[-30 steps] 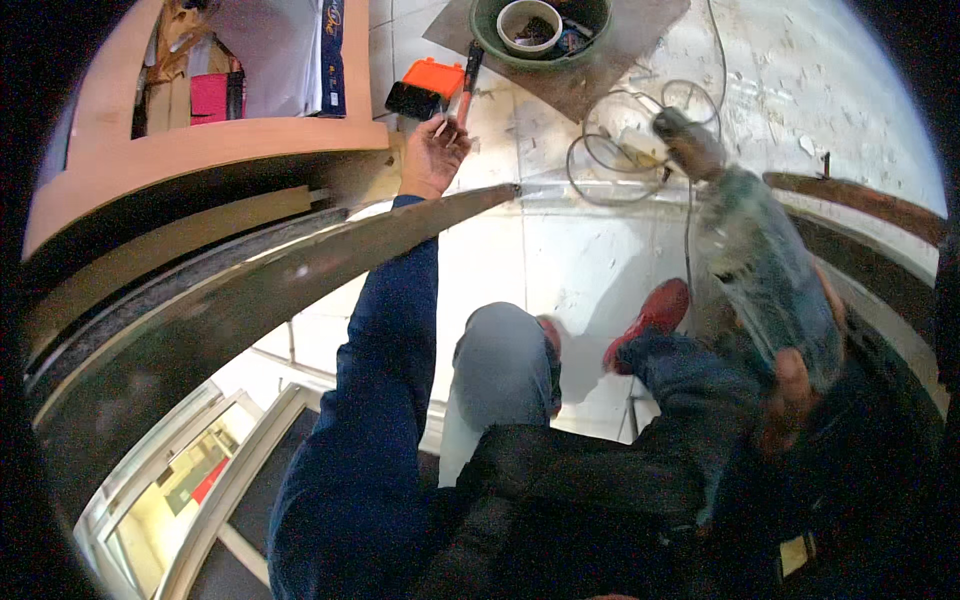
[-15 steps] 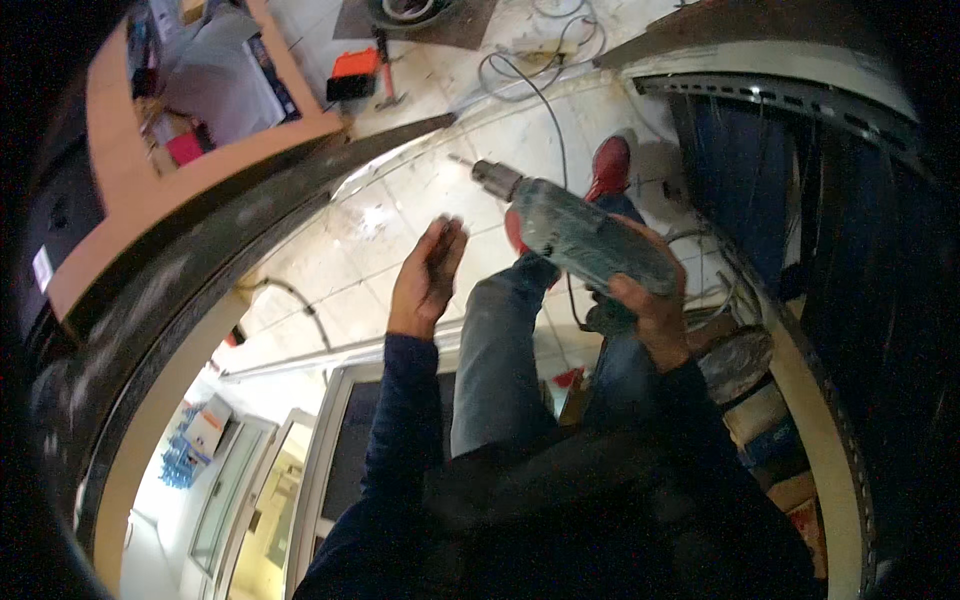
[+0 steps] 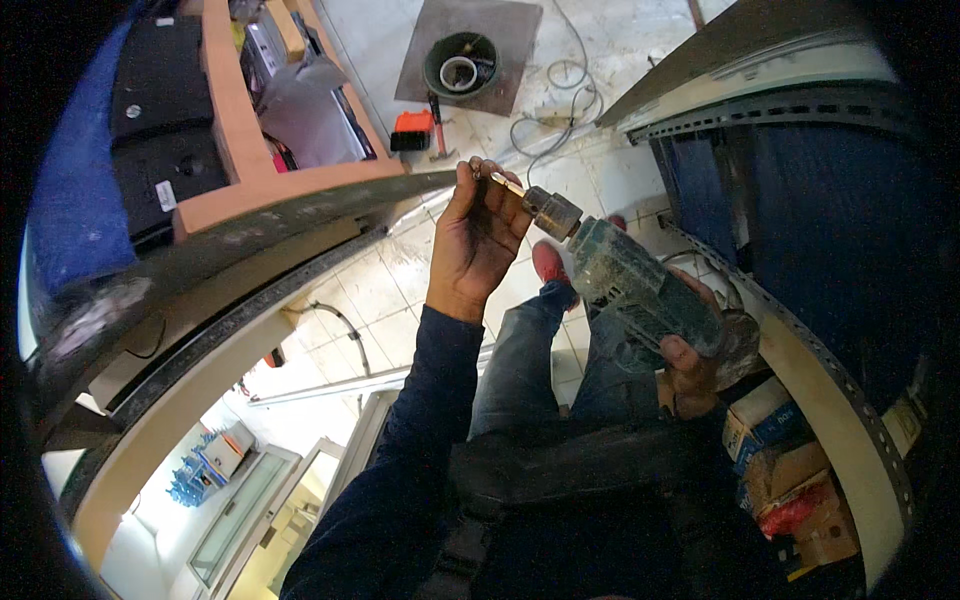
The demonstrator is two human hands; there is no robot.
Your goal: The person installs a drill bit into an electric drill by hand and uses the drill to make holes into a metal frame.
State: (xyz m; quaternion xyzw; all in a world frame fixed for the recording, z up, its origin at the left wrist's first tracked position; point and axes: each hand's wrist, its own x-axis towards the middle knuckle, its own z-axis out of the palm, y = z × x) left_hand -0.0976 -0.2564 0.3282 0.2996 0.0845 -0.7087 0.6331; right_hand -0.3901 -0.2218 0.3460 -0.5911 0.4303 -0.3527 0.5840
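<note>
My right hand (image 3: 685,360) grips the rear handle of a dusty green power drill (image 3: 640,295), its metal chuck (image 3: 552,213) angled up and left with a bit (image 3: 508,183) in it. My left hand (image 3: 470,240) is palm up at the bit's tip, fingers curled, pinching something small that I cannot make out. Beyond, on the tiled floor, are an orange-and-black case (image 3: 412,130), a hammer (image 3: 437,128) and a green tub (image 3: 435,80) holding a white bucket (image 3: 458,73).
Curved dark beams (image 3: 220,250) cross at left beside a wooden cabinet (image 3: 220,140). A slotted metal rail and blue panels (image 3: 810,220) stand at right, above cardboard boxes (image 3: 800,470). A cable (image 3: 575,85) loops on the floor near a metal sheet (image 3: 515,50). My legs are below.
The drill has come up across my body, swinging leftward. My left hand has left the hammer's area, dropped back, then risen to the bit's tip. My view has turned.
</note>
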